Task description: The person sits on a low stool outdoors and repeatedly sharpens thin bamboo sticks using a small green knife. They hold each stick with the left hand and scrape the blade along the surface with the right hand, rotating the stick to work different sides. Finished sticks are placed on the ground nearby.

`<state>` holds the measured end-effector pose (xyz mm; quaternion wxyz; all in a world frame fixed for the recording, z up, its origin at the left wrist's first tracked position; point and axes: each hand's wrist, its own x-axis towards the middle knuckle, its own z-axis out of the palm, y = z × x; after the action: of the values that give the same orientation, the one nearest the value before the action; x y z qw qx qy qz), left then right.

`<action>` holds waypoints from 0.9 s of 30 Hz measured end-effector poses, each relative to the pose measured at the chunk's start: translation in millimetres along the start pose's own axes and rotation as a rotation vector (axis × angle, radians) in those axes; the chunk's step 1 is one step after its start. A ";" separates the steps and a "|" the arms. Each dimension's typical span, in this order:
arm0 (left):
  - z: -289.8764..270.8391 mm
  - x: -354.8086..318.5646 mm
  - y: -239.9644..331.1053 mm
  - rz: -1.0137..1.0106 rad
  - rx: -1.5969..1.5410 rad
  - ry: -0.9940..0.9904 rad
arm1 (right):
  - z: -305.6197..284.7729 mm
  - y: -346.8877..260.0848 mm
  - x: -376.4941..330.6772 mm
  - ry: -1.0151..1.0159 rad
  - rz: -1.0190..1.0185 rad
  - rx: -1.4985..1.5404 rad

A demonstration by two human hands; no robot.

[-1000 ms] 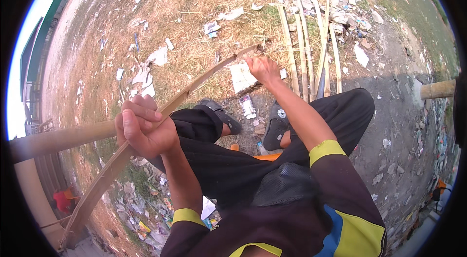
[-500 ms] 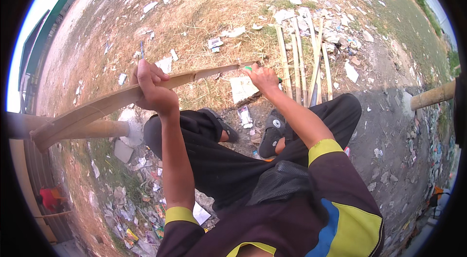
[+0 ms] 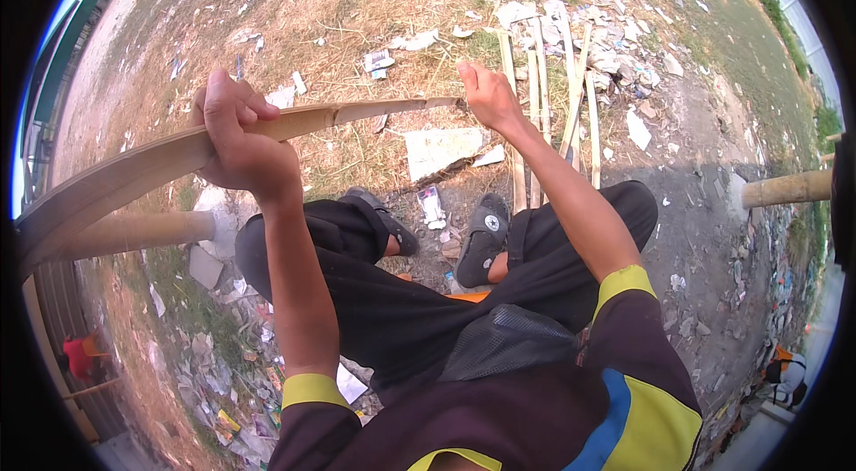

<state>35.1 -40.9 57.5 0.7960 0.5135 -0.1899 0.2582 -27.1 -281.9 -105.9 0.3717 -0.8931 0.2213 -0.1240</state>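
A long, pale bamboo strip (image 3: 308, 121) slants across in front of me, its wide end low at the left and its narrow end pointing right. My left hand (image 3: 241, 139) is wrapped round it partway along, thumb up. Close by the narrow tip, my right hand (image 3: 490, 98) is closed in a fist. Whatever sits in that fist is hidden; I cannot tell whether it touches the tip. Beyond my right forearm, several more bamboo strips (image 3: 594, 128) lie on the ground, some crossing.
Round bamboo poles stick out at the left (image 3: 143, 235) and right (image 3: 789, 188). A whitish slab (image 3: 441, 153) lies ahead of my shoes (image 3: 484, 241). Paper scraps and rubble litter the dry grass. Another person (image 3: 786, 377) is at the far right edge.
My right hand has risen and moved slightly right; the green object seen at it before no longer shows. My left hand and the strip have shifted left and a little upward.
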 end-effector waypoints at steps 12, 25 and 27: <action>-16.6 1.2 -1.1 -0.037 0.010 0.002 | 99.9 25.5 -30.3 0.000 -0.023 -0.447; -3.9 -11.0 4.7 0.018 0.069 0.043 | 8.7 19.9 7.8 -0.068 0.088 -0.418; -11.1 -8.7 4.1 -0.012 -0.006 -0.037 | 14.4 9.5 -10.3 -0.097 0.103 -0.130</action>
<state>26.1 -31.2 51.0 0.7954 0.5170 -0.2021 0.2433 -33.4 -274.1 -123.3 0.3290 -0.9077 0.2561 -0.0465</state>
